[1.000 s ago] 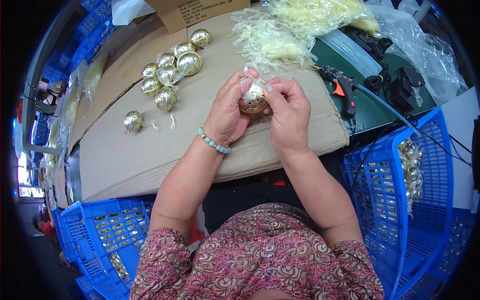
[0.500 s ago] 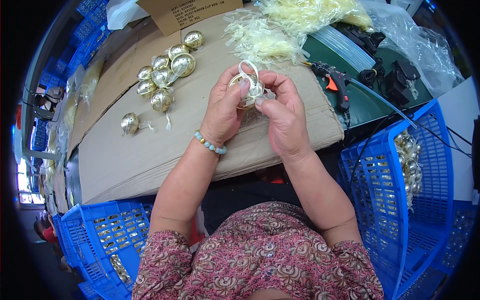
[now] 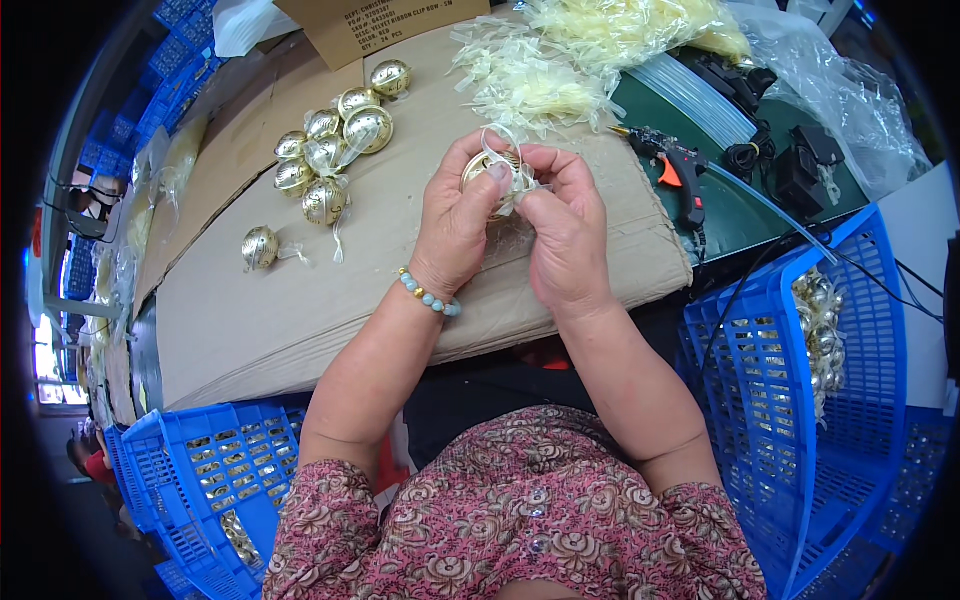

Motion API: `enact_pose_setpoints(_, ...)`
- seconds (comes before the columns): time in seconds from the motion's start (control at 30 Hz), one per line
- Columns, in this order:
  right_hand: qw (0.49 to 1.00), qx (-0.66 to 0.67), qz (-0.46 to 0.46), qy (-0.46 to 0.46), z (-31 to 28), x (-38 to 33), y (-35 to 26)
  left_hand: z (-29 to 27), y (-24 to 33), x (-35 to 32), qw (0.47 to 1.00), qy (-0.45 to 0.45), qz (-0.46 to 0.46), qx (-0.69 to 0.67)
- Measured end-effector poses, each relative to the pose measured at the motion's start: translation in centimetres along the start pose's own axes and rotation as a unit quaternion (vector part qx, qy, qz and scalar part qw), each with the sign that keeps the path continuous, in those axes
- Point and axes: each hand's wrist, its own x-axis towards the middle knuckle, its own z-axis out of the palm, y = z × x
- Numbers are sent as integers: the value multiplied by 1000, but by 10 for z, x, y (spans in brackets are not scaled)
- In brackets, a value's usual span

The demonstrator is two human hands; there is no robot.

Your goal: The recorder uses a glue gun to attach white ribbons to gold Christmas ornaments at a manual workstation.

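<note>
Cardboard sheet (image 3: 330, 300): the brown work surface that spans my bench; both my hands are raised over its far middle part.
Right crate (image 3: 770, 400): blue slatted plastic, at my right side, with gold ornaments heaped along its far wall.
Left crate (image 3: 190, 470): blue slatted plastic, at my lower left, with gold pieces visible through its slats.
Ribbon pile (image 3: 530, 80): pale, sheer yellow-white bows heaped on the cardboard just beyond my hands.
Finished cluster (image 3: 335, 140): gold balls with sheer bows, grouped on the cardboard to my far left, well apart from my hands.
Glue gun (image 3: 675, 170): black with an orange trigger, lying at the cardboard's right edge, near my right hand.
Left hand (image 3: 455, 225): closed around the gold ball (image 3: 482, 168), thumb pressed across its front, fingers curled behind; a bead bracelet (image 3: 430, 296) circles the wrist.
Right hand (image 3: 565, 235): fingertips pinched shut on the sheer ribbon (image 3: 505, 140), touching the ball's right side.
Gold ball: held between both hands, mostly hidden by my fingers, with the ribbon looping over its top.
Lone ball (image 3: 260, 247): gold, lying alone on the cardboard to my left.
</note>
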Motion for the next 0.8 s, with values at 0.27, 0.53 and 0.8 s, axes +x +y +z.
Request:
enact_pose_setpoints(0.27, 989, 87, 78, -90, -16, 5, -16, -6, 5, 2, 991, -11, -72, -110)
enact_pose_setpoints(0.53, 894, -380, -237, -18, -40, -16, -56, 11, 22, 8, 976, -98, -134, -138)
enact_pose_setpoints(0.8, 551, -707, -265, 355, -171, -78, -202, -127, 92, 141, 747, 238, 74, 617)
